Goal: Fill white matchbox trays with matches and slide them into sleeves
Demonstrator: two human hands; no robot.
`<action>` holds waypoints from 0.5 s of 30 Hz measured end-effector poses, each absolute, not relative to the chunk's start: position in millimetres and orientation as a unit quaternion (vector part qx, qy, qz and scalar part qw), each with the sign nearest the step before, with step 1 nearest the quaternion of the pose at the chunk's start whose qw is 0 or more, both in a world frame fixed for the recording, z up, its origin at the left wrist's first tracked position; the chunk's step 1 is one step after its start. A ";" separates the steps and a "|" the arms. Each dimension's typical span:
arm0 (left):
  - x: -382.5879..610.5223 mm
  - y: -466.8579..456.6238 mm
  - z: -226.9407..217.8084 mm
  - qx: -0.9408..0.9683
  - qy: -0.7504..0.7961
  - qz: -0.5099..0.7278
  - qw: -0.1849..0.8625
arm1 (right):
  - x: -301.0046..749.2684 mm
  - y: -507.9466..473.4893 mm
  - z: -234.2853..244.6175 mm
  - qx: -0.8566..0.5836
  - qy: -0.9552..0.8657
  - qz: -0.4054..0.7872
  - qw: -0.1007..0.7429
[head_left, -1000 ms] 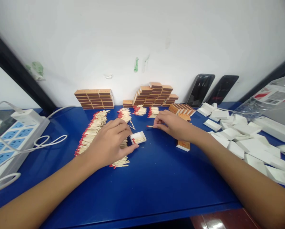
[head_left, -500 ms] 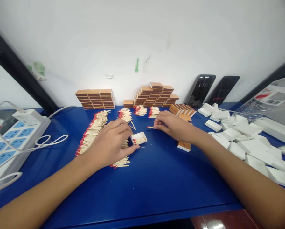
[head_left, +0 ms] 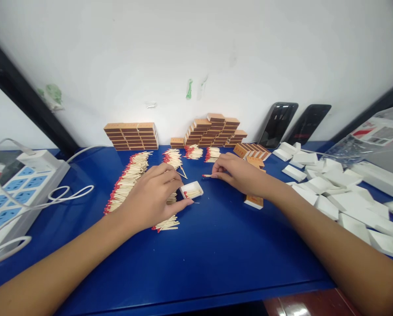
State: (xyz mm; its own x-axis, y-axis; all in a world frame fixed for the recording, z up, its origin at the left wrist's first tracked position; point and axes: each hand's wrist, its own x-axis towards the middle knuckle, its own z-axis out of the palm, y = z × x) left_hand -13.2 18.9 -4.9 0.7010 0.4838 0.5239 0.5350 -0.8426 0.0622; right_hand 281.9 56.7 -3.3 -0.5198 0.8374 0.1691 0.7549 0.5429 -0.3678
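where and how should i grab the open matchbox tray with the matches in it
Probably best pinched across the two long walls of the open matchbox tray, coming from the left, where the left grip has its thumb and fingers about the left end. The tray lies open side up with loose matches inside, so squeeze lightly and keep it level.

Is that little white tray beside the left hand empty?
No, several red-tipped matches lie inside the little white tray beside the left hand.
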 end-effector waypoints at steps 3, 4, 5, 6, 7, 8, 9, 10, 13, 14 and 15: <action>-13.5 19.6 -5.2 -0.920 -0.277 -0.272 0.049 | 281.9 56.9 -3.7 -0.461 -0.862 0.123 0.169; -13.5 19.7 -5.1 -0.920 -0.276 -0.273 0.051 | 282.0 57.2 -4.1 -0.459 -0.863 0.122 0.172; -13.6 19.9 -5.0 -0.921 -0.276 -0.272 0.052 | 282.2 57.5 -4.6 -0.457 -0.864 0.121 0.175; -13.6 19.9 -4.9 -0.921 -0.275 -0.271 0.053 | 282.3 57.8 -5.1 -0.455 -0.865 0.120 0.177; -13.6 19.9 -4.9 -0.921 -0.274 -0.271 0.053 | 282.4 58.0 -5.4 -0.453 -0.865 0.119 0.178; -13.7 19.8 -4.9 -0.921 -0.274 -0.271 0.053 | 282.4 58.1 -5.5 -0.453 -0.865 0.118 0.179; -13.8 19.7 -4.9 -0.921 -0.273 -0.271 0.053 | 282.3 58.0 -5.4 -0.453 -0.865 0.118 0.178; -13.8 19.7 -5.0 -0.921 -0.272 -0.272 0.052 | 282.2 57.7 -5.1 -0.455 -0.865 0.117 0.178; -13.6 19.8 -5.3 -0.923 -0.268 -0.273 0.049 | 281.6 56.3 -3.7 -0.460 -0.863 0.121 0.171; -13.4 19.9 -5.4 -0.923 -0.267 -0.272 0.048 | 281.5 56.0 -3.5 -0.462 -0.862 0.122 0.169; -13.2 20.0 -5.3 -0.924 -0.266 -0.271 0.048 | 281.5 56.0 -3.7 -0.462 -0.862 0.122 0.168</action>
